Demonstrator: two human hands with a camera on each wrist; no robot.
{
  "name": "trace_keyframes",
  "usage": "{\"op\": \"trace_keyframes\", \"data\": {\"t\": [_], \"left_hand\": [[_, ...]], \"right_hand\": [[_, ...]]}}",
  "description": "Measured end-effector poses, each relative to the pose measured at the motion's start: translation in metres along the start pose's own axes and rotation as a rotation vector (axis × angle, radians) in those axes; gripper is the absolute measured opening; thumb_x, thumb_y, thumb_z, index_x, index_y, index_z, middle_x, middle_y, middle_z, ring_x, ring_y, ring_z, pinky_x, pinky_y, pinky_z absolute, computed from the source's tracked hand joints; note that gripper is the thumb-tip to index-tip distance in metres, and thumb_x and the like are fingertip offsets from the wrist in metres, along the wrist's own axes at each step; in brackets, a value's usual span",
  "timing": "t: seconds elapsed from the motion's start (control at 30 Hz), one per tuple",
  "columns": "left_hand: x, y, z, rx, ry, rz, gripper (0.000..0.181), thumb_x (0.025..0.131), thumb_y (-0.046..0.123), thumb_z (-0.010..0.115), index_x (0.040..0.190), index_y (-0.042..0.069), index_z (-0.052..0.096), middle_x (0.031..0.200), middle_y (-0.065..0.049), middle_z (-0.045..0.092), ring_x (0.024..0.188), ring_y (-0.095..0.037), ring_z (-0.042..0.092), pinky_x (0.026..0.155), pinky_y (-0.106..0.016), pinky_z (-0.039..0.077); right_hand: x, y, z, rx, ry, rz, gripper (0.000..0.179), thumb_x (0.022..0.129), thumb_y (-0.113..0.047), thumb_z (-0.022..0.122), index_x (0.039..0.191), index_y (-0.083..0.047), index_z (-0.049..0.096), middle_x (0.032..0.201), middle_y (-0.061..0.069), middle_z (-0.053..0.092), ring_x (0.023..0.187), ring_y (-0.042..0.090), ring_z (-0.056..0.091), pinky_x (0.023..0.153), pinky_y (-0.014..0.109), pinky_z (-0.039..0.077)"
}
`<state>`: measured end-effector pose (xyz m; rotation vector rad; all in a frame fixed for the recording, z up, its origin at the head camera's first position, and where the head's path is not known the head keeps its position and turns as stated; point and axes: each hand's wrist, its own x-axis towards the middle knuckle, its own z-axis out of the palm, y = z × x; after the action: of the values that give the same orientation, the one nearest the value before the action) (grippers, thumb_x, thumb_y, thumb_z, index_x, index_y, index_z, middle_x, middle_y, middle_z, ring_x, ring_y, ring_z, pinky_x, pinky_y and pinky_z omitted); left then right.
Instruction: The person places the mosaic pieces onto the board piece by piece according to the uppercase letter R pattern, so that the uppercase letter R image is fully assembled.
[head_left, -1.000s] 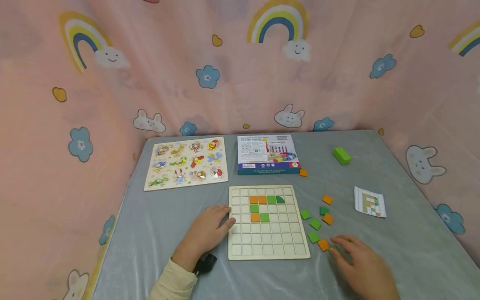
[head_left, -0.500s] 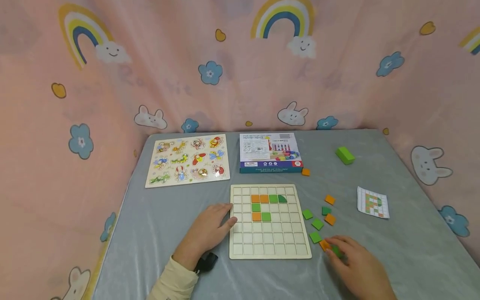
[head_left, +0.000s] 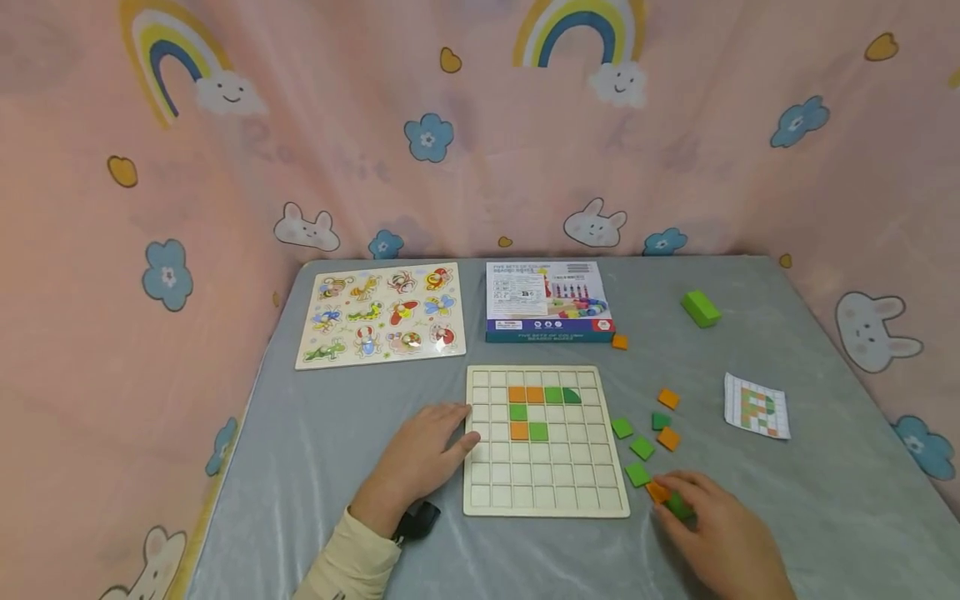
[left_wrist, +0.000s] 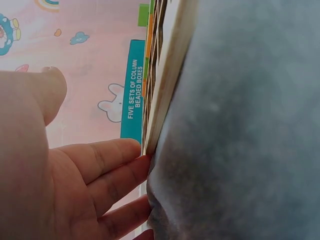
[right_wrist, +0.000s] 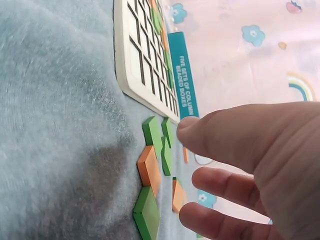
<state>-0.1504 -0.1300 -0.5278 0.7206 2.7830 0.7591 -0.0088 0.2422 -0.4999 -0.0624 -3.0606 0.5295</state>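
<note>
A pale wooden grid board [head_left: 546, 475] lies on the cloth with orange, green and dark green tiles [head_left: 519, 431] in its upper cells. My left hand [head_left: 420, 454] rests at the board's left edge; in the left wrist view its extended fingers [left_wrist: 112, 160] meet the rim and the thumb stands apart. Over the loose tiles at the right is my right hand [head_left: 720, 521], thumb and fingers spread with nothing between them. Beneath it, in the right wrist view, lie a green tile [right_wrist: 147, 214] and an orange tile [right_wrist: 149, 171]. Several more loose tiles [head_left: 642, 448] lie beside the board.
A printed pattern card [head_left: 757, 408] lies at the right, below a green block [head_left: 701, 308]. Behind the board are a teal-sided box [head_left: 550, 300] and an insect puzzle board [head_left: 382, 315]. A pink patterned curtain [head_left: 337, 108] hangs around the table.
My right hand has shifted slightly left, over the nearest orange and green tiles. My left hand keeps its place at the board. The head view has shifted slightly.
</note>
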Motion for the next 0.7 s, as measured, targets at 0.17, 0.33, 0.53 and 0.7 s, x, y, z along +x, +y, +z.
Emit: {"op": "trace_keyframes", "data": {"t": [0.17,0.33,0.53,0.7], "left_hand": [[0.0001,0.0009,0.0007,0.004,-0.003,-0.004,0.060,0.111,0.048,0.053,0.155,0.008,0.057,0.155,-0.006,0.058,0.147,-0.029,0.048,0.121,-0.050,0.038],[0.0002,0.0011,0.0008,0.006,-0.012,-0.007,0.060,0.111,0.048,0.053,0.155,0.007,0.057,0.155,-0.007,0.058,0.147,-0.030,0.048,0.120,-0.052,0.038],[0.0001,0.0012,-0.0003,-0.001,-0.018,-0.010,0.061,0.111,0.049,0.052,0.155,0.007,0.057,0.155,-0.007,0.057,0.147,-0.031,0.048,0.120,-0.053,0.038],[0.0005,0.0017,-0.0022,0.003,-0.012,-0.003,0.060,0.112,0.048,0.051,0.155,0.008,0.057,0.155,-0.008,0.058,0.148,-0.031,0.047,0.121,-0.053,0.038]], "right_hand": [[0.0018,0.0016,0.0036,-0.030,-0.029,0.027,0.040,0.085,-0.025,0.091,0.119,-0.009,0.080,0.119,0.011,0.072,0.096,0.033,0.073,0.073,0.055,0.061],[0.0041,0.0048,0.0078,-0.051,-0.071,0.046,0.038,0.085,-0.026,0.091,0.118,-0.010,0.081,0.117,0.011,0.073,0.096,0.034,0.072,0.074,0.056,0.061],[0.0066,0.0067,0.0104,-0.058,-0.082,0.025,0.034,0.086,-0.025,0.091,0.116,-0.010,0.082,0.114,0.009,0.073,0.098,0.036,0.072,0.076,0.058,0.060],[0.0081,0.0064,0.0085,-0.054,-0.089,0.052,0.033,0.087,-0.021,0.089,0.116,-0.008,0.081,0.115,0.012,0.073,0.099,0.039,0.071,0.078,0.059,0.059]]}}
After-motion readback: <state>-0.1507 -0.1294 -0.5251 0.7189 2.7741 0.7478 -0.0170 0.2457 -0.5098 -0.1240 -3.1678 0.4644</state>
